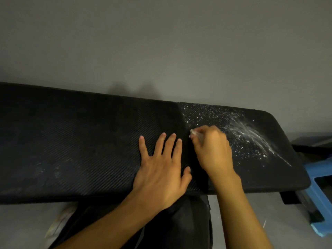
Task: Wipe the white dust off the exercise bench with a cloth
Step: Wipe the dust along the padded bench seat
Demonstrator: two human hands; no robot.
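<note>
We see the black exercise bench (71,141) run across the middle of the frame, from the left edge to its rounded end at the right. Its textured top looks dark and mostly clean on the left half, with only faint pale smudges toward the lower left.

Just left of centre, the left hand (161,169) lies flat on the bench top, palm down. Its forearm comes up from the bottom of the frame. The fingers are straight and spread, pointing toward the far edge, and the thumb sticks out to the right. This hand holds nothing.

Just beside it to the right, the right hand (212,148) rests on the bench with its fingers curled, the knuckles turned toward the upper left of the frame. Its forearm rises from the lower right. The fingertips pinch a small pale wad, the cloth (195,134). Only a blurred bit of it shows past the fingers, at the hand's upper left, pressed to the bench surface.

The white dust (242,133) lies to the right of and behind that hand. We see scattered specks near the far edge and streaks fanning toward the bench's right end. The cloth sits at the left border of the dusty patch.

At the right edge, beyond the bench end and lower down, a blue stool (321,186) stands on the grey floor (27,221).
</note>
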